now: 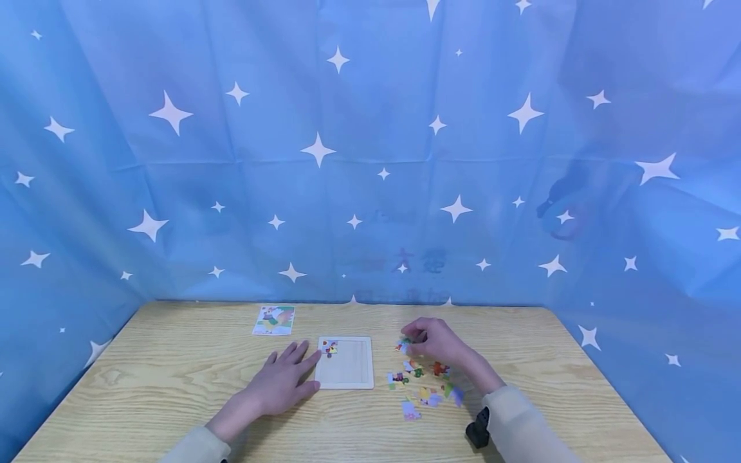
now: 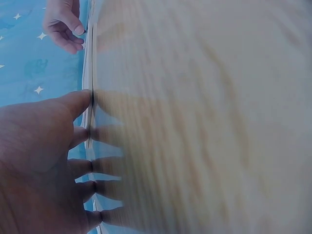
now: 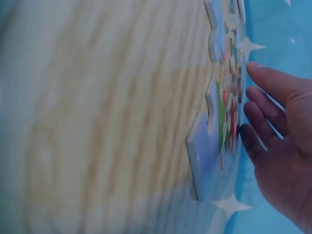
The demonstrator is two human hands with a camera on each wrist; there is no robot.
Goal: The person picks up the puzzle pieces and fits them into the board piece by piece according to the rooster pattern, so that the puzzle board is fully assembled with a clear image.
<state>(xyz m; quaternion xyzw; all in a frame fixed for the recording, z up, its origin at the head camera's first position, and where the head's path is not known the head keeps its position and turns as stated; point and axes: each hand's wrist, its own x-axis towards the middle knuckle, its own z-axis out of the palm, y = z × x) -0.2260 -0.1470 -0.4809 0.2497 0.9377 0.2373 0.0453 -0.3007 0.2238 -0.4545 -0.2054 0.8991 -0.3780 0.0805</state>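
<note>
My left hand (image 1: 282, 382) lies on the table with fingers spread. Its fingertips touch the left edge of a white-rimmed puzzle tray (image 1: 344, 386). Joined puzzle pieces (image 1: 329, 348) sit in the tray's upper left corner. To the right, my right hand (image 1: 437, 342) hovers over the far end of the loose jigsaw pieces, fingers bent and thumb apart from them. A jigsaw piece (image 1: 402, 346) lies by its thumb and fingertips; no piece shows clearly in its grasp. In the right wrist view, a purple jigsaw piece (image 3: 202, 151) lies near that hand (image 3: 287, 122).
Several loose jigsaw pieces (image 1: 411, 410) are scattered on the wooden table (image 1: 173, 366) right of the tray. A picture card (image 1: 274, 320) lies at the back left. Behind the table hangs a blue curtain (image 1: 370, 193) with white stars.
</note>
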